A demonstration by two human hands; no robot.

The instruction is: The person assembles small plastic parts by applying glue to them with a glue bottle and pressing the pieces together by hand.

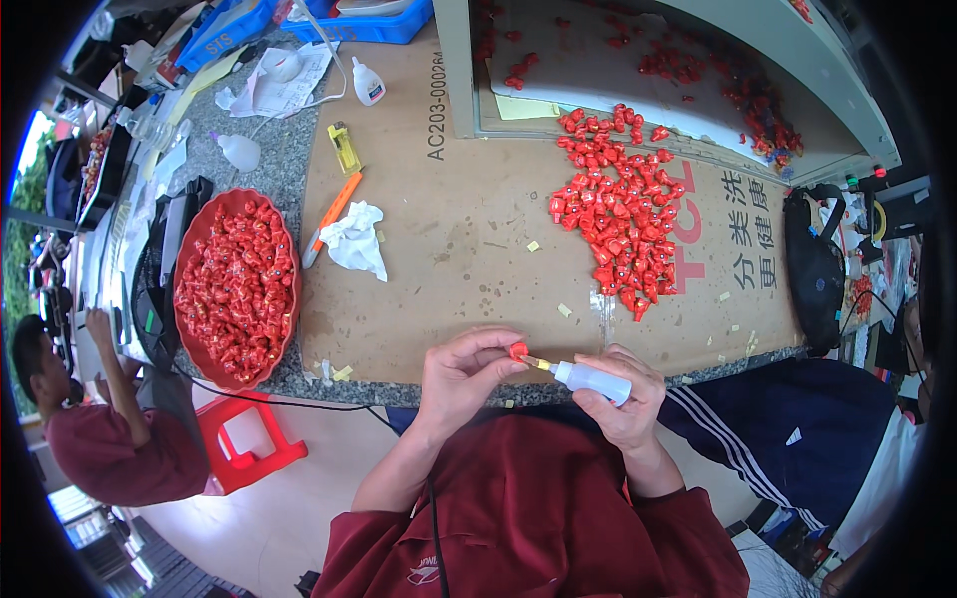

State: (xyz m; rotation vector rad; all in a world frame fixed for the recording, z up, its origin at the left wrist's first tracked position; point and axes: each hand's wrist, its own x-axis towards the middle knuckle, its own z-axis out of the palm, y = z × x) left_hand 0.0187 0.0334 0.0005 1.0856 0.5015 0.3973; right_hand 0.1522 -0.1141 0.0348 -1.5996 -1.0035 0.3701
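Observation:
My left hand point(467, 377) pinches a small red piece point(518, 351) between thumb and fingertips, just over the table's near edge. In my right hand point(628, 394) is a translucent squeeze bottle point(595, 382), tilted so that its yellowish nozzle points at the red piece. The nozzle tip is at or very close to the piece; I cannot tell whether it touches. Beyond my hands, a pile of similar red pieces point(623, 214) spreads over the cardboard sheet point(449, 269). More of them fill a red scalloped tray point(179, 309) on the left.
On the cardboard's left lie a white crumpled tissue point(356, 240), an orange cutter point(334, 214) and a yellow tool point(344, 149). A white bottle point(368, 83) stands behind. A grey-framed box point(459, 70) holds more red pieces. A person point(125, 419) sits left beside a red stool point(284, 453); another sits right.

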